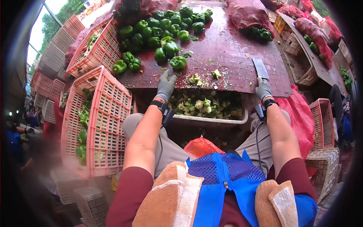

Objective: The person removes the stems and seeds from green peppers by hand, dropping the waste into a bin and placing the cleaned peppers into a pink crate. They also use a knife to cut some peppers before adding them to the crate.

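My left hand point(166, 86), in a grey glove, rests at the front edge of the dark red board point(234, 49). Its fingers reach forward, apart, just short of the nearest green bell pepper point(178, 63), and nothing is in them. On the right, my gloved right hand point(263, 90) is closed around the handle of a cleaver point(260, 68), whose broad blade lies on or just over the board. Cut pepper cores point(195, 79) and scattered seeds are spread between the hands. Beyond my left hand lies a large heap of whole green bell peppers point(155, 30).
Under the board's edge, a white-rimmed tub point(223, 120) holds pepper cores and scraps. A pink plastic crate point(107, 125) with green peppers stands tilted at my left. A red mesh sack point(251, 17) of peppers lies at the back right. Another person point(15, 138) is at the far left.
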Demonstrator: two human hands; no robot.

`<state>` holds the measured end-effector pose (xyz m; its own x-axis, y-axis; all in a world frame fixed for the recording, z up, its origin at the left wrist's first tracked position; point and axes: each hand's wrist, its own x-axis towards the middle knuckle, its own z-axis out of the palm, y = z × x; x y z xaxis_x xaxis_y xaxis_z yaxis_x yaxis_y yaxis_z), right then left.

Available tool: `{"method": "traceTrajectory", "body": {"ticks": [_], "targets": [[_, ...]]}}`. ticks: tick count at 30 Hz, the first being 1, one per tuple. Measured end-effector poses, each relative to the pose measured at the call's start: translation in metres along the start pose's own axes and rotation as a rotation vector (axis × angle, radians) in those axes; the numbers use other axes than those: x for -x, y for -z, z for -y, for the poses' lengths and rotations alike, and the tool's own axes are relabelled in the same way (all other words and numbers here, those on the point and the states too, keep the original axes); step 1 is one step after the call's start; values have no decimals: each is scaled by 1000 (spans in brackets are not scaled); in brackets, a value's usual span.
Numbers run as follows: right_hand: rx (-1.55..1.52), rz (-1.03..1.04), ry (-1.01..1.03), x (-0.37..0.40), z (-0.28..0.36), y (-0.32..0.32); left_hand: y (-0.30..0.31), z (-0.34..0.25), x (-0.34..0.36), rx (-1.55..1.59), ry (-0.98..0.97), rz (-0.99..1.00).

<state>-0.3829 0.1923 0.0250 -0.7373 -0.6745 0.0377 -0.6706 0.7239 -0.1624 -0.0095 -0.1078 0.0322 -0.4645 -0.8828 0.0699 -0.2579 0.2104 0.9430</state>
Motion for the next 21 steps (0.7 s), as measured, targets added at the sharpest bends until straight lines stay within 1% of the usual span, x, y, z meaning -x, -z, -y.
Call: {"method": "traceTrajectory", "body": {"ticks": [2,3,4,5,6,8,9,11,12,13,14,16,17,18,19,20,21], "targets": [[40,36,-10,4,18,12,1,24,-36,1,5,-49],[76,31,32,-5,18,3,1,26,-48,-2,25,-76],[81,-106,122,-4,29,10,-1,7,-50,-5,43,-101],[87,-244,209,-1,43,16,-1,-13,-51,37,185,-85],[94,-384,295,-1,61,26,-3,-12,-65,3,178,-88],[-183,-186,375,-6,90,38,-1,3,-97,-65,175,-90],[-315,-94,305,-7,102,32,-2,32,-123,-72,170,-75],[-608,65,269,-14,126,22,-4,27,-136,-120,91,140],[-772,136,294,-17,137,20,-6,23,-135,-143,61,252],[-935,213,307,-17,146,16,-13,8,-130,-111,80,277],[-1016,175,360,-22,154,15,-17,32,-146,-112,63,370],[-1183,200,319,-39,165,17,-33,-3,-123,-365,-85,456],[-1255,217,275,-47,168,17,-45,1,-122,-286,-89,470],[-1328,232,232,-53,170,18,-53,2,-117,-330,-125,449],[-1399,309,163,-59,172,21,-61,-3,-113,-375,-167,424],[-1401,316,147,-60,175,18,-68,-8,-110,-421,-211,394],[-1404,320,134,-61,178,13,-76,-10,-105,-358,-242,396]]}}
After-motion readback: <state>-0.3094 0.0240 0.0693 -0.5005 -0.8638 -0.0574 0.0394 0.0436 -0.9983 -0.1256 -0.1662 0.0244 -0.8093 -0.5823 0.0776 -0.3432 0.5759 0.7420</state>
